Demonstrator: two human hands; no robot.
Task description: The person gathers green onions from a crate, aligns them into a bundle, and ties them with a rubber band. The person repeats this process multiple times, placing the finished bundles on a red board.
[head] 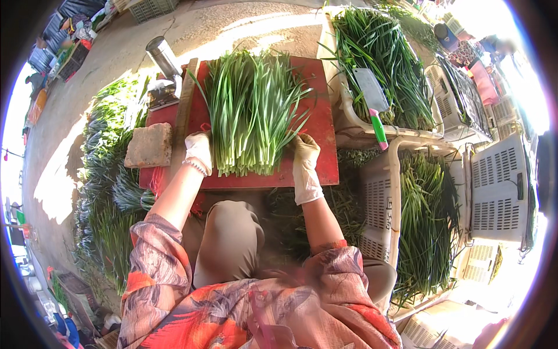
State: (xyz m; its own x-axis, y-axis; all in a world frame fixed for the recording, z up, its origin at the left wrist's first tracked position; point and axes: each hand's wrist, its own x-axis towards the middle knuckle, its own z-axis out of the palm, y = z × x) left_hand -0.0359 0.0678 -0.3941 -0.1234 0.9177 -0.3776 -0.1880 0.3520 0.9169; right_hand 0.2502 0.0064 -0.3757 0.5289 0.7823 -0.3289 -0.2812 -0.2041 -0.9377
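A loose bunch of Chinese chives point(250, 118) lies on a red board point(316, 170), its cut pale ends toward me and its green leaf tips pointing away. My left hand point(199, 150), in a whitish glove, is closed at the left side of the bunch, with a bit of red string point(205, 126) at its fingertips. On the opposite side my gloved right hand point(306, 152) pinches a red string end point(302, 131). Whatever part of the string runs beneath the chives is hidden. More red strings point(157, 181) hang near the board's left front corner.
A wooden strip point(187, 109), a stone block point(148, 146) and a metal canister point(163, 56) are at the board's left. Chive bundles point(111, 174) cover the floor there. Right, a cleaver point(372, 100) rests on a chive-filled crate point(348, 94); another crate point(394, 196) stands nearer.
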